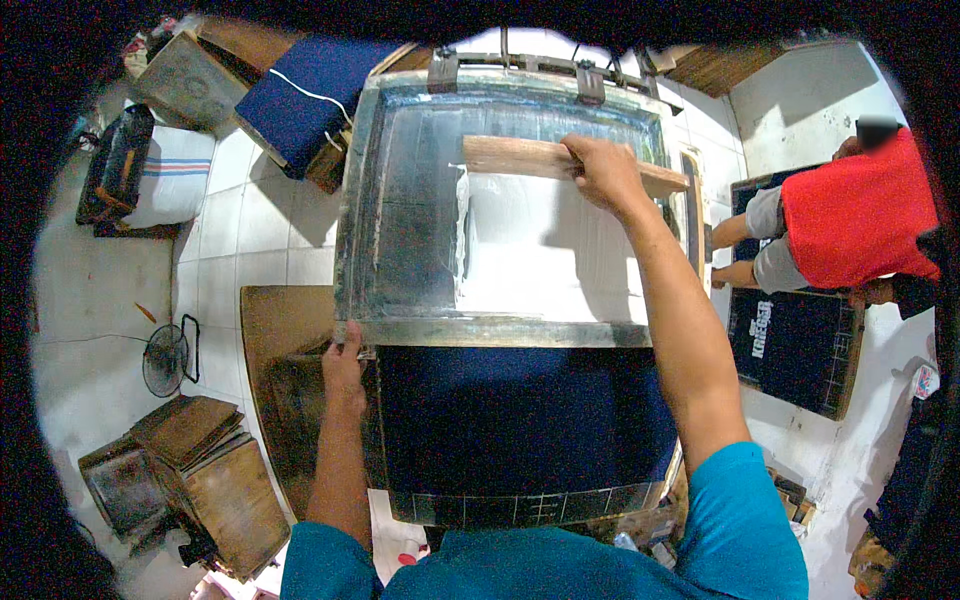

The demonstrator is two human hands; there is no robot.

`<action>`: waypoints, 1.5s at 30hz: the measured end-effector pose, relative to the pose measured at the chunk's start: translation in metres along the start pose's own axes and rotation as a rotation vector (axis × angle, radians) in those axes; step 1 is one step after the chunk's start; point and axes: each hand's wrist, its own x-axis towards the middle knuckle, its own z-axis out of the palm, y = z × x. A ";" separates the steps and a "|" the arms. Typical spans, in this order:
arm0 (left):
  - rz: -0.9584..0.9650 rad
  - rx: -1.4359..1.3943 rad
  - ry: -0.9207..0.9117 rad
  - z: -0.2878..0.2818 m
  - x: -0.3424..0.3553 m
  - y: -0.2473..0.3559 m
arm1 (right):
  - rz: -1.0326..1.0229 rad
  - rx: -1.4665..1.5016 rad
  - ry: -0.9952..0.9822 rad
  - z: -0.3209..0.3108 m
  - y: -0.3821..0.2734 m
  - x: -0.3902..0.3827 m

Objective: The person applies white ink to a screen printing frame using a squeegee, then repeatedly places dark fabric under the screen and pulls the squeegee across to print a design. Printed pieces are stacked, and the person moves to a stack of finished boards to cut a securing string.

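Observation:
My right hand (605, 175) is closed around a wooden squeegee (505, 153) near the far side of a printing screen (480, 334). Thick white ink (535, 245) covers the right part of the mesh, with a ragged ridge at its left edge. My left hand (344, 360) grips the screen frame at its front left corner. Beneath the screen, a dark navy fabric (510, 420) lies on a board and shows toward me. Clamps (590, 85) sit along the screen's back edge.
A co-worker in red (855, 210) leans over another navy board (800, 360) with a white print at right. At left are a fan (166, 355), stacked wooden boards (225, 500), a white bundle (165, 175) and a navy board with a white cable (280, 110).

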 end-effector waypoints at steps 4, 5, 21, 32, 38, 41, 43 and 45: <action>-0.032 0.010 0.013 0.004 -0.004 0.004 | 0.007 -0.012 -0.047 0.011 -0.005 -0.042; -0.037 -0.006 0.024 0.004 -0.005 0.004 | 0.038 -0.042 -0.070 0.011 -0.016 -0.057; 0.031 0.149 0.071 0.007 -0.009 0.006 | 0.034 -0.009 -0.049 -0.002 -0.001 0.000; -0.017 0.145 -0.033 -0.006 0.007 -0.001 | 0.033 -0.001 0.002 0.002 -0.053 -0.131; -0.036 0.013 -0.087 -0.001 0.003 0.001 | 0.020 0.069 0.032 -0.006 -0.081 -0.188; 0.037 -0.173 -0.157 0.012 -0.006 0.003 | 0.016 0.051 0.039 -0.004 -0.082 -0.195; 0.083 -0.204 -0.263 0.017 -0.012 0.009 | 0.015 0.015 -0.021 -0.007 -0.078 -0.187; -0.088 -0.014 -0.009 0.014 -0.019 0.016 | 0.032 0.024 -0.116 -0.014 -0.069 -0.164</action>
